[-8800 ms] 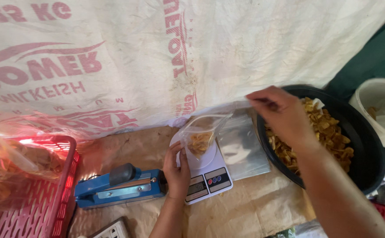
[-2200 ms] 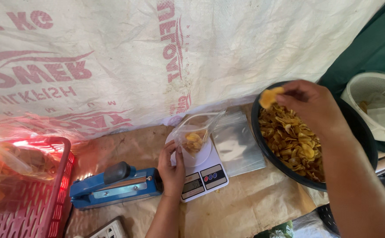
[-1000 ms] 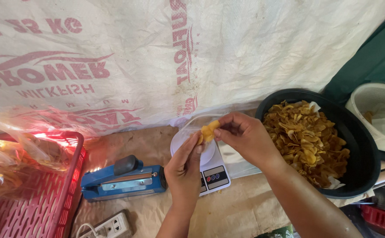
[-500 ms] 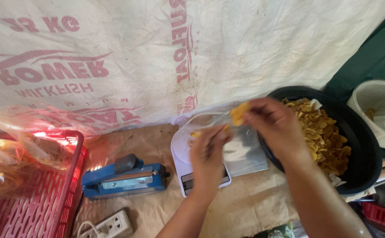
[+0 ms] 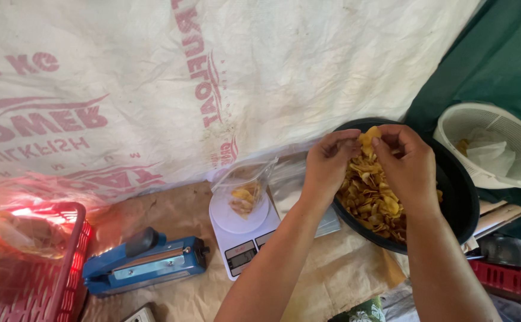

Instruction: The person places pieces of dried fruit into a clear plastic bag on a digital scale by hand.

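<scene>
Both my hands are over the black basin [image 5: 457,203] of yellow chips [image 5: 370,200]. My left hand [image 5: 327,164] and my right hand [image 5: 406,164] pinch one yellow chip [image 5: 367,140] between their fingertips above the pile. A clear plastic bag [image 5: 245,188] with a few chips in it stands alone on the round plate of the white kitchen scale [image 5: 239,229], left of the basin. Neither hand touches the bag.
A blue heat sealer [image 5: 144,265] lies left of the scale on brown paper. A red basket [image 5: 31,262] with filled bags is at far left. A white colander [image 5: 492,146] sits at right. A printed white sack hangs behind.
My left hand let go of the bag on the scale and moved right to the basin. Both hands now hold a chip over the pile. The view shifted slightly.
</scene>
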